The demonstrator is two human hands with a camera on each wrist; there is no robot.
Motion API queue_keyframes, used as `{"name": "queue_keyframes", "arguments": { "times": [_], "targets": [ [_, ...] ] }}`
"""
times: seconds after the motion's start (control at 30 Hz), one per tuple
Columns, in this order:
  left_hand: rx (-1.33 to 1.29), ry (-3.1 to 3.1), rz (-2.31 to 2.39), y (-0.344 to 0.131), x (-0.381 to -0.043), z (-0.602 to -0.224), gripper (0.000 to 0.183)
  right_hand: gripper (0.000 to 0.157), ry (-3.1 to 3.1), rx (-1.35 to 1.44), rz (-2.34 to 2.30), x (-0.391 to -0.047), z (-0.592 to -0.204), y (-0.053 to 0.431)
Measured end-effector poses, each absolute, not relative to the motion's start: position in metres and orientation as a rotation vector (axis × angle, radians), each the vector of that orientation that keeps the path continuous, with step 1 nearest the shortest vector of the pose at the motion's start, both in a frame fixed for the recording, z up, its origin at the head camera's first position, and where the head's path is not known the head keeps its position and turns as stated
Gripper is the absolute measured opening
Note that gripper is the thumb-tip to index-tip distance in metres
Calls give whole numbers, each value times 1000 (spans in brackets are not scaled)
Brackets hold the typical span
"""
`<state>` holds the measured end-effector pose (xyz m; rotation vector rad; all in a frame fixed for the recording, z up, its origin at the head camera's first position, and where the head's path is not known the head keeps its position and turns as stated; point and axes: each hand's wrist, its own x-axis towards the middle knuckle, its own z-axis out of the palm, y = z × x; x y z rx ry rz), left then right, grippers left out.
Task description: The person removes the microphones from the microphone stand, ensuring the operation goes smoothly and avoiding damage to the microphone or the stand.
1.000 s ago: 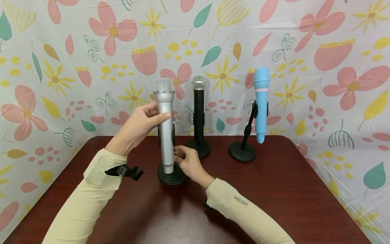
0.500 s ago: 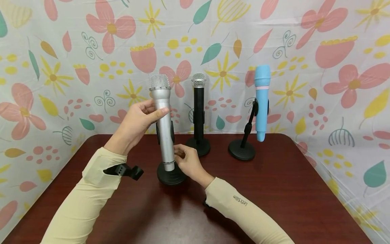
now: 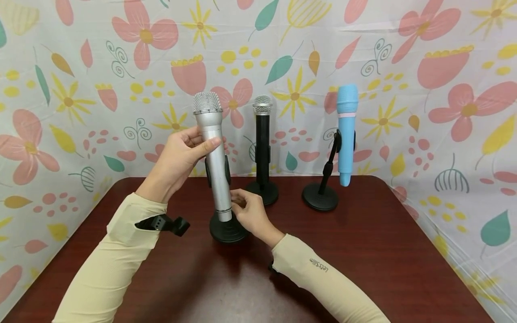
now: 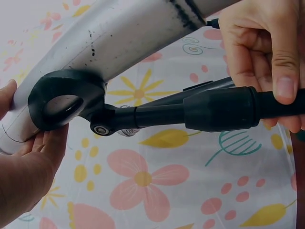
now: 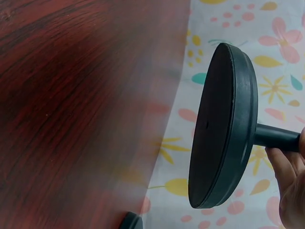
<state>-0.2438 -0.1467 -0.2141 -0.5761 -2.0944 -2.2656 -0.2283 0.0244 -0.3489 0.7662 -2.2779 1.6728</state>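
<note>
Two pale yellow sleeves [image 3: 117, 260], nearest, reaching in over a dark red-brown bench [image 3: 363, 251]; lettering on the right one, a black wrist mount [image 3: 163, 223] on the left. Left hand [image 3: 173, 154], thumb and fingers narrowed round the upper body of a silver microphone [image 3: 215, 166], just below its flared collar. Right hand [image 3: 252, 213], lower, fingers closed round the stem [image 4: 214, 109] of a black stand. Silver microphone, mesh head up, tilted with its top toward the person's left, seated in the stand's clip [image 4: 62, 102], tail end in front of the round base [image 3: 228, 231]; dark scuffs on the body. Base raised off the bench, its flat underside showing in the right wrist view. Farther back, one black microphone [image 3: 263, 139] with silver mesh head, upright on a round-based stand [image 3: 268, 193]; to its right, well apart, one light blue microphone [image 3: 346, 143] with pink band, near upright on an angled stand [image 3: 327, 172]. Behind all, a white cloth [image 3: 323, 27] printed with flowers and leaves
</note>
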Motion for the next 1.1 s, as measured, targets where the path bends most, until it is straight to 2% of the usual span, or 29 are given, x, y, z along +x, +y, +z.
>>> {"name": "queue_keyframes", "arguments": {
  "times": [0.8,1.1],
  "targets": [
    [-647,-2014,-2196,-142,-243,-206,51,32,-2185,709,1666,-226,-350,24],
    [-628,-1948,-2220,-145,-243,-202,51,32,-2129,714,1685,-254,-381,23]
  ]
}}
